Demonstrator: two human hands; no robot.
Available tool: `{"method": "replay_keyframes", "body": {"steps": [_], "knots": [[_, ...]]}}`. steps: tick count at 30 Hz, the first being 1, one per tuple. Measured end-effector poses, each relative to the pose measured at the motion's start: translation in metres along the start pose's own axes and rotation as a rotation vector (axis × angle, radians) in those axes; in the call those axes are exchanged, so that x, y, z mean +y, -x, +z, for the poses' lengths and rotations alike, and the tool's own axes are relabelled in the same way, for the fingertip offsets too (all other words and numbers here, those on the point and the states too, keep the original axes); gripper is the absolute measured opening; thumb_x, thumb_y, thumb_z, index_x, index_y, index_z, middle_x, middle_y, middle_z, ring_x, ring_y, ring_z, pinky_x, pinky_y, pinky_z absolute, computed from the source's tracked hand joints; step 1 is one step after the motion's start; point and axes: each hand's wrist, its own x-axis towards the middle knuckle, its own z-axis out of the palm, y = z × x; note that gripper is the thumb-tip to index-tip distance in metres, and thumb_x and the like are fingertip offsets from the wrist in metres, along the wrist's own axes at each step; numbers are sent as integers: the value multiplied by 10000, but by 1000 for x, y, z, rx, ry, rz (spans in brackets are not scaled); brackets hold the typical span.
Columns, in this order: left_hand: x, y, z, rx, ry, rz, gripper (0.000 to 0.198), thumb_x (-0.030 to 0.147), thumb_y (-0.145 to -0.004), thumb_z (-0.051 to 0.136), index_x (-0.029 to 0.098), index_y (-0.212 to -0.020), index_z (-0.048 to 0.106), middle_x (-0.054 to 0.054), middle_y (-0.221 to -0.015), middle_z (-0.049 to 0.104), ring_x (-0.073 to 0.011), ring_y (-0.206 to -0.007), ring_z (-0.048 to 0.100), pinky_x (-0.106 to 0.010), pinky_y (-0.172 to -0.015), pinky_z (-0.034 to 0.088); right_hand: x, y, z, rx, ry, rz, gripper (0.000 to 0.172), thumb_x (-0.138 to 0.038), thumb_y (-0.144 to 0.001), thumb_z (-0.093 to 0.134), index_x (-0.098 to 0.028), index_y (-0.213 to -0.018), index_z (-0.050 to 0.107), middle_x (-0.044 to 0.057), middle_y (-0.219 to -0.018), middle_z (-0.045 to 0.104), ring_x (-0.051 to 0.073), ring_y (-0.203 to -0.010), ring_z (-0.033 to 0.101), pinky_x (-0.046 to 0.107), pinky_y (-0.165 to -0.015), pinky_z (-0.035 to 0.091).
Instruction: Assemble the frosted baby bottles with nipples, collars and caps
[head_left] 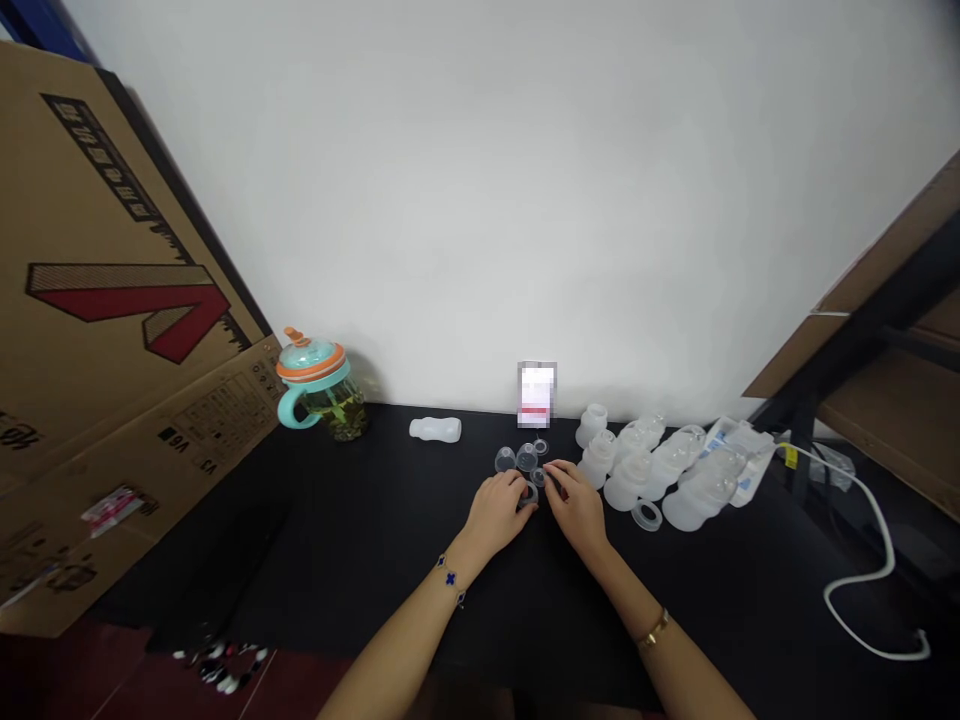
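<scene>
On the black table, my left hand (495, 512) has its fingers closed round a translucent screw ring (532, 493). Close beside it, my right hand (579, 510) pinches the edge of a small clear silicone nipple (538, 477). The two hands almost meet at these parts. Just beyond the fingers stand two clear dome caps (527, 457), and another nipple (541, 446) lies behind them. To the right of my right hand are several frosted baby bottles (628, 481), some topped with clear caps. A loose ring (646, 515) lies in front of them.
A white bottle (436, 430) lies on its side at the back. Further left stands a teal and orange lidded jug (322, 390) beside a large cardboard box (112, 330). A blurred card (537, 395) is against the wall. On the right, a white cable (877, 520) curls near plastic packaging (750, 460).
</scene>
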Motion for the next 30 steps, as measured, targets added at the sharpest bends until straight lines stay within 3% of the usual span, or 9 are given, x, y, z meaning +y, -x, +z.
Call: {"method": "replay_keyframes", "body": {"steps": [7, 12, 17, 22, 30], "knots": [[1, 0, 0, -6, 14, -13, 130, 286, -890, 674, 215, -946, 582, -29, -999, 678, -235, -913, 649, -364, -796, 500, 4, -1, 1, -21, -17, 45, 277, -256, -908, 467, -194, -1085, 672, 82, -1076, 698, 191, -721, 648, 316, -666, 515], [2, 0, 1, 10, 34, -24, 205, 250, -893, 652, 221, -1075, 565, -47, -1064, 689, -255, -969, 661, -378, -824, 512, 11, -1, 6, -17, 2, 31, 356, -224, -881, 490, -201, -1214, 613, 65, -1015, 667, 203, -738, 638, 321, -645, 514], [2, 0, 2, 19, 76, -28, 298, 237, -883, 648, 234, -1167, 559, -67, -1120, 691, -276, -1011, 668, -411, -865, 530, 14, 0, 8, -67, 23, 25, 343, -199, -883, 484, -231, -1181, 651, 69, -1110, 640, 191, -748, 653, 320, -649, 526], [4, 0, -1, 28, 148, -20, 291, 219, -888, 612, 227, -1176, 577, -78, -1118, 695, -278, -1018, 676, -425, -886, 549, 13, 0, 9, -113, 72, 15, 341, -183, -862, 523, -229, -1165, 672, 84, -1180, 616, 212, -877, 682, 323, -722, 541], [11, 0, -7, 116, 216, -20, 307, 212, -889, 580, 235, -1195, 573, -81, -1133, 687, -274, -1040, 672, -429, -894, 565, 18, 1, 14, -157, 58, 16, 343, -187, -884, 529, -248, -1195, 660, 78, -1239, 637, 219, -919, 696, 329, -745, 552]]}}
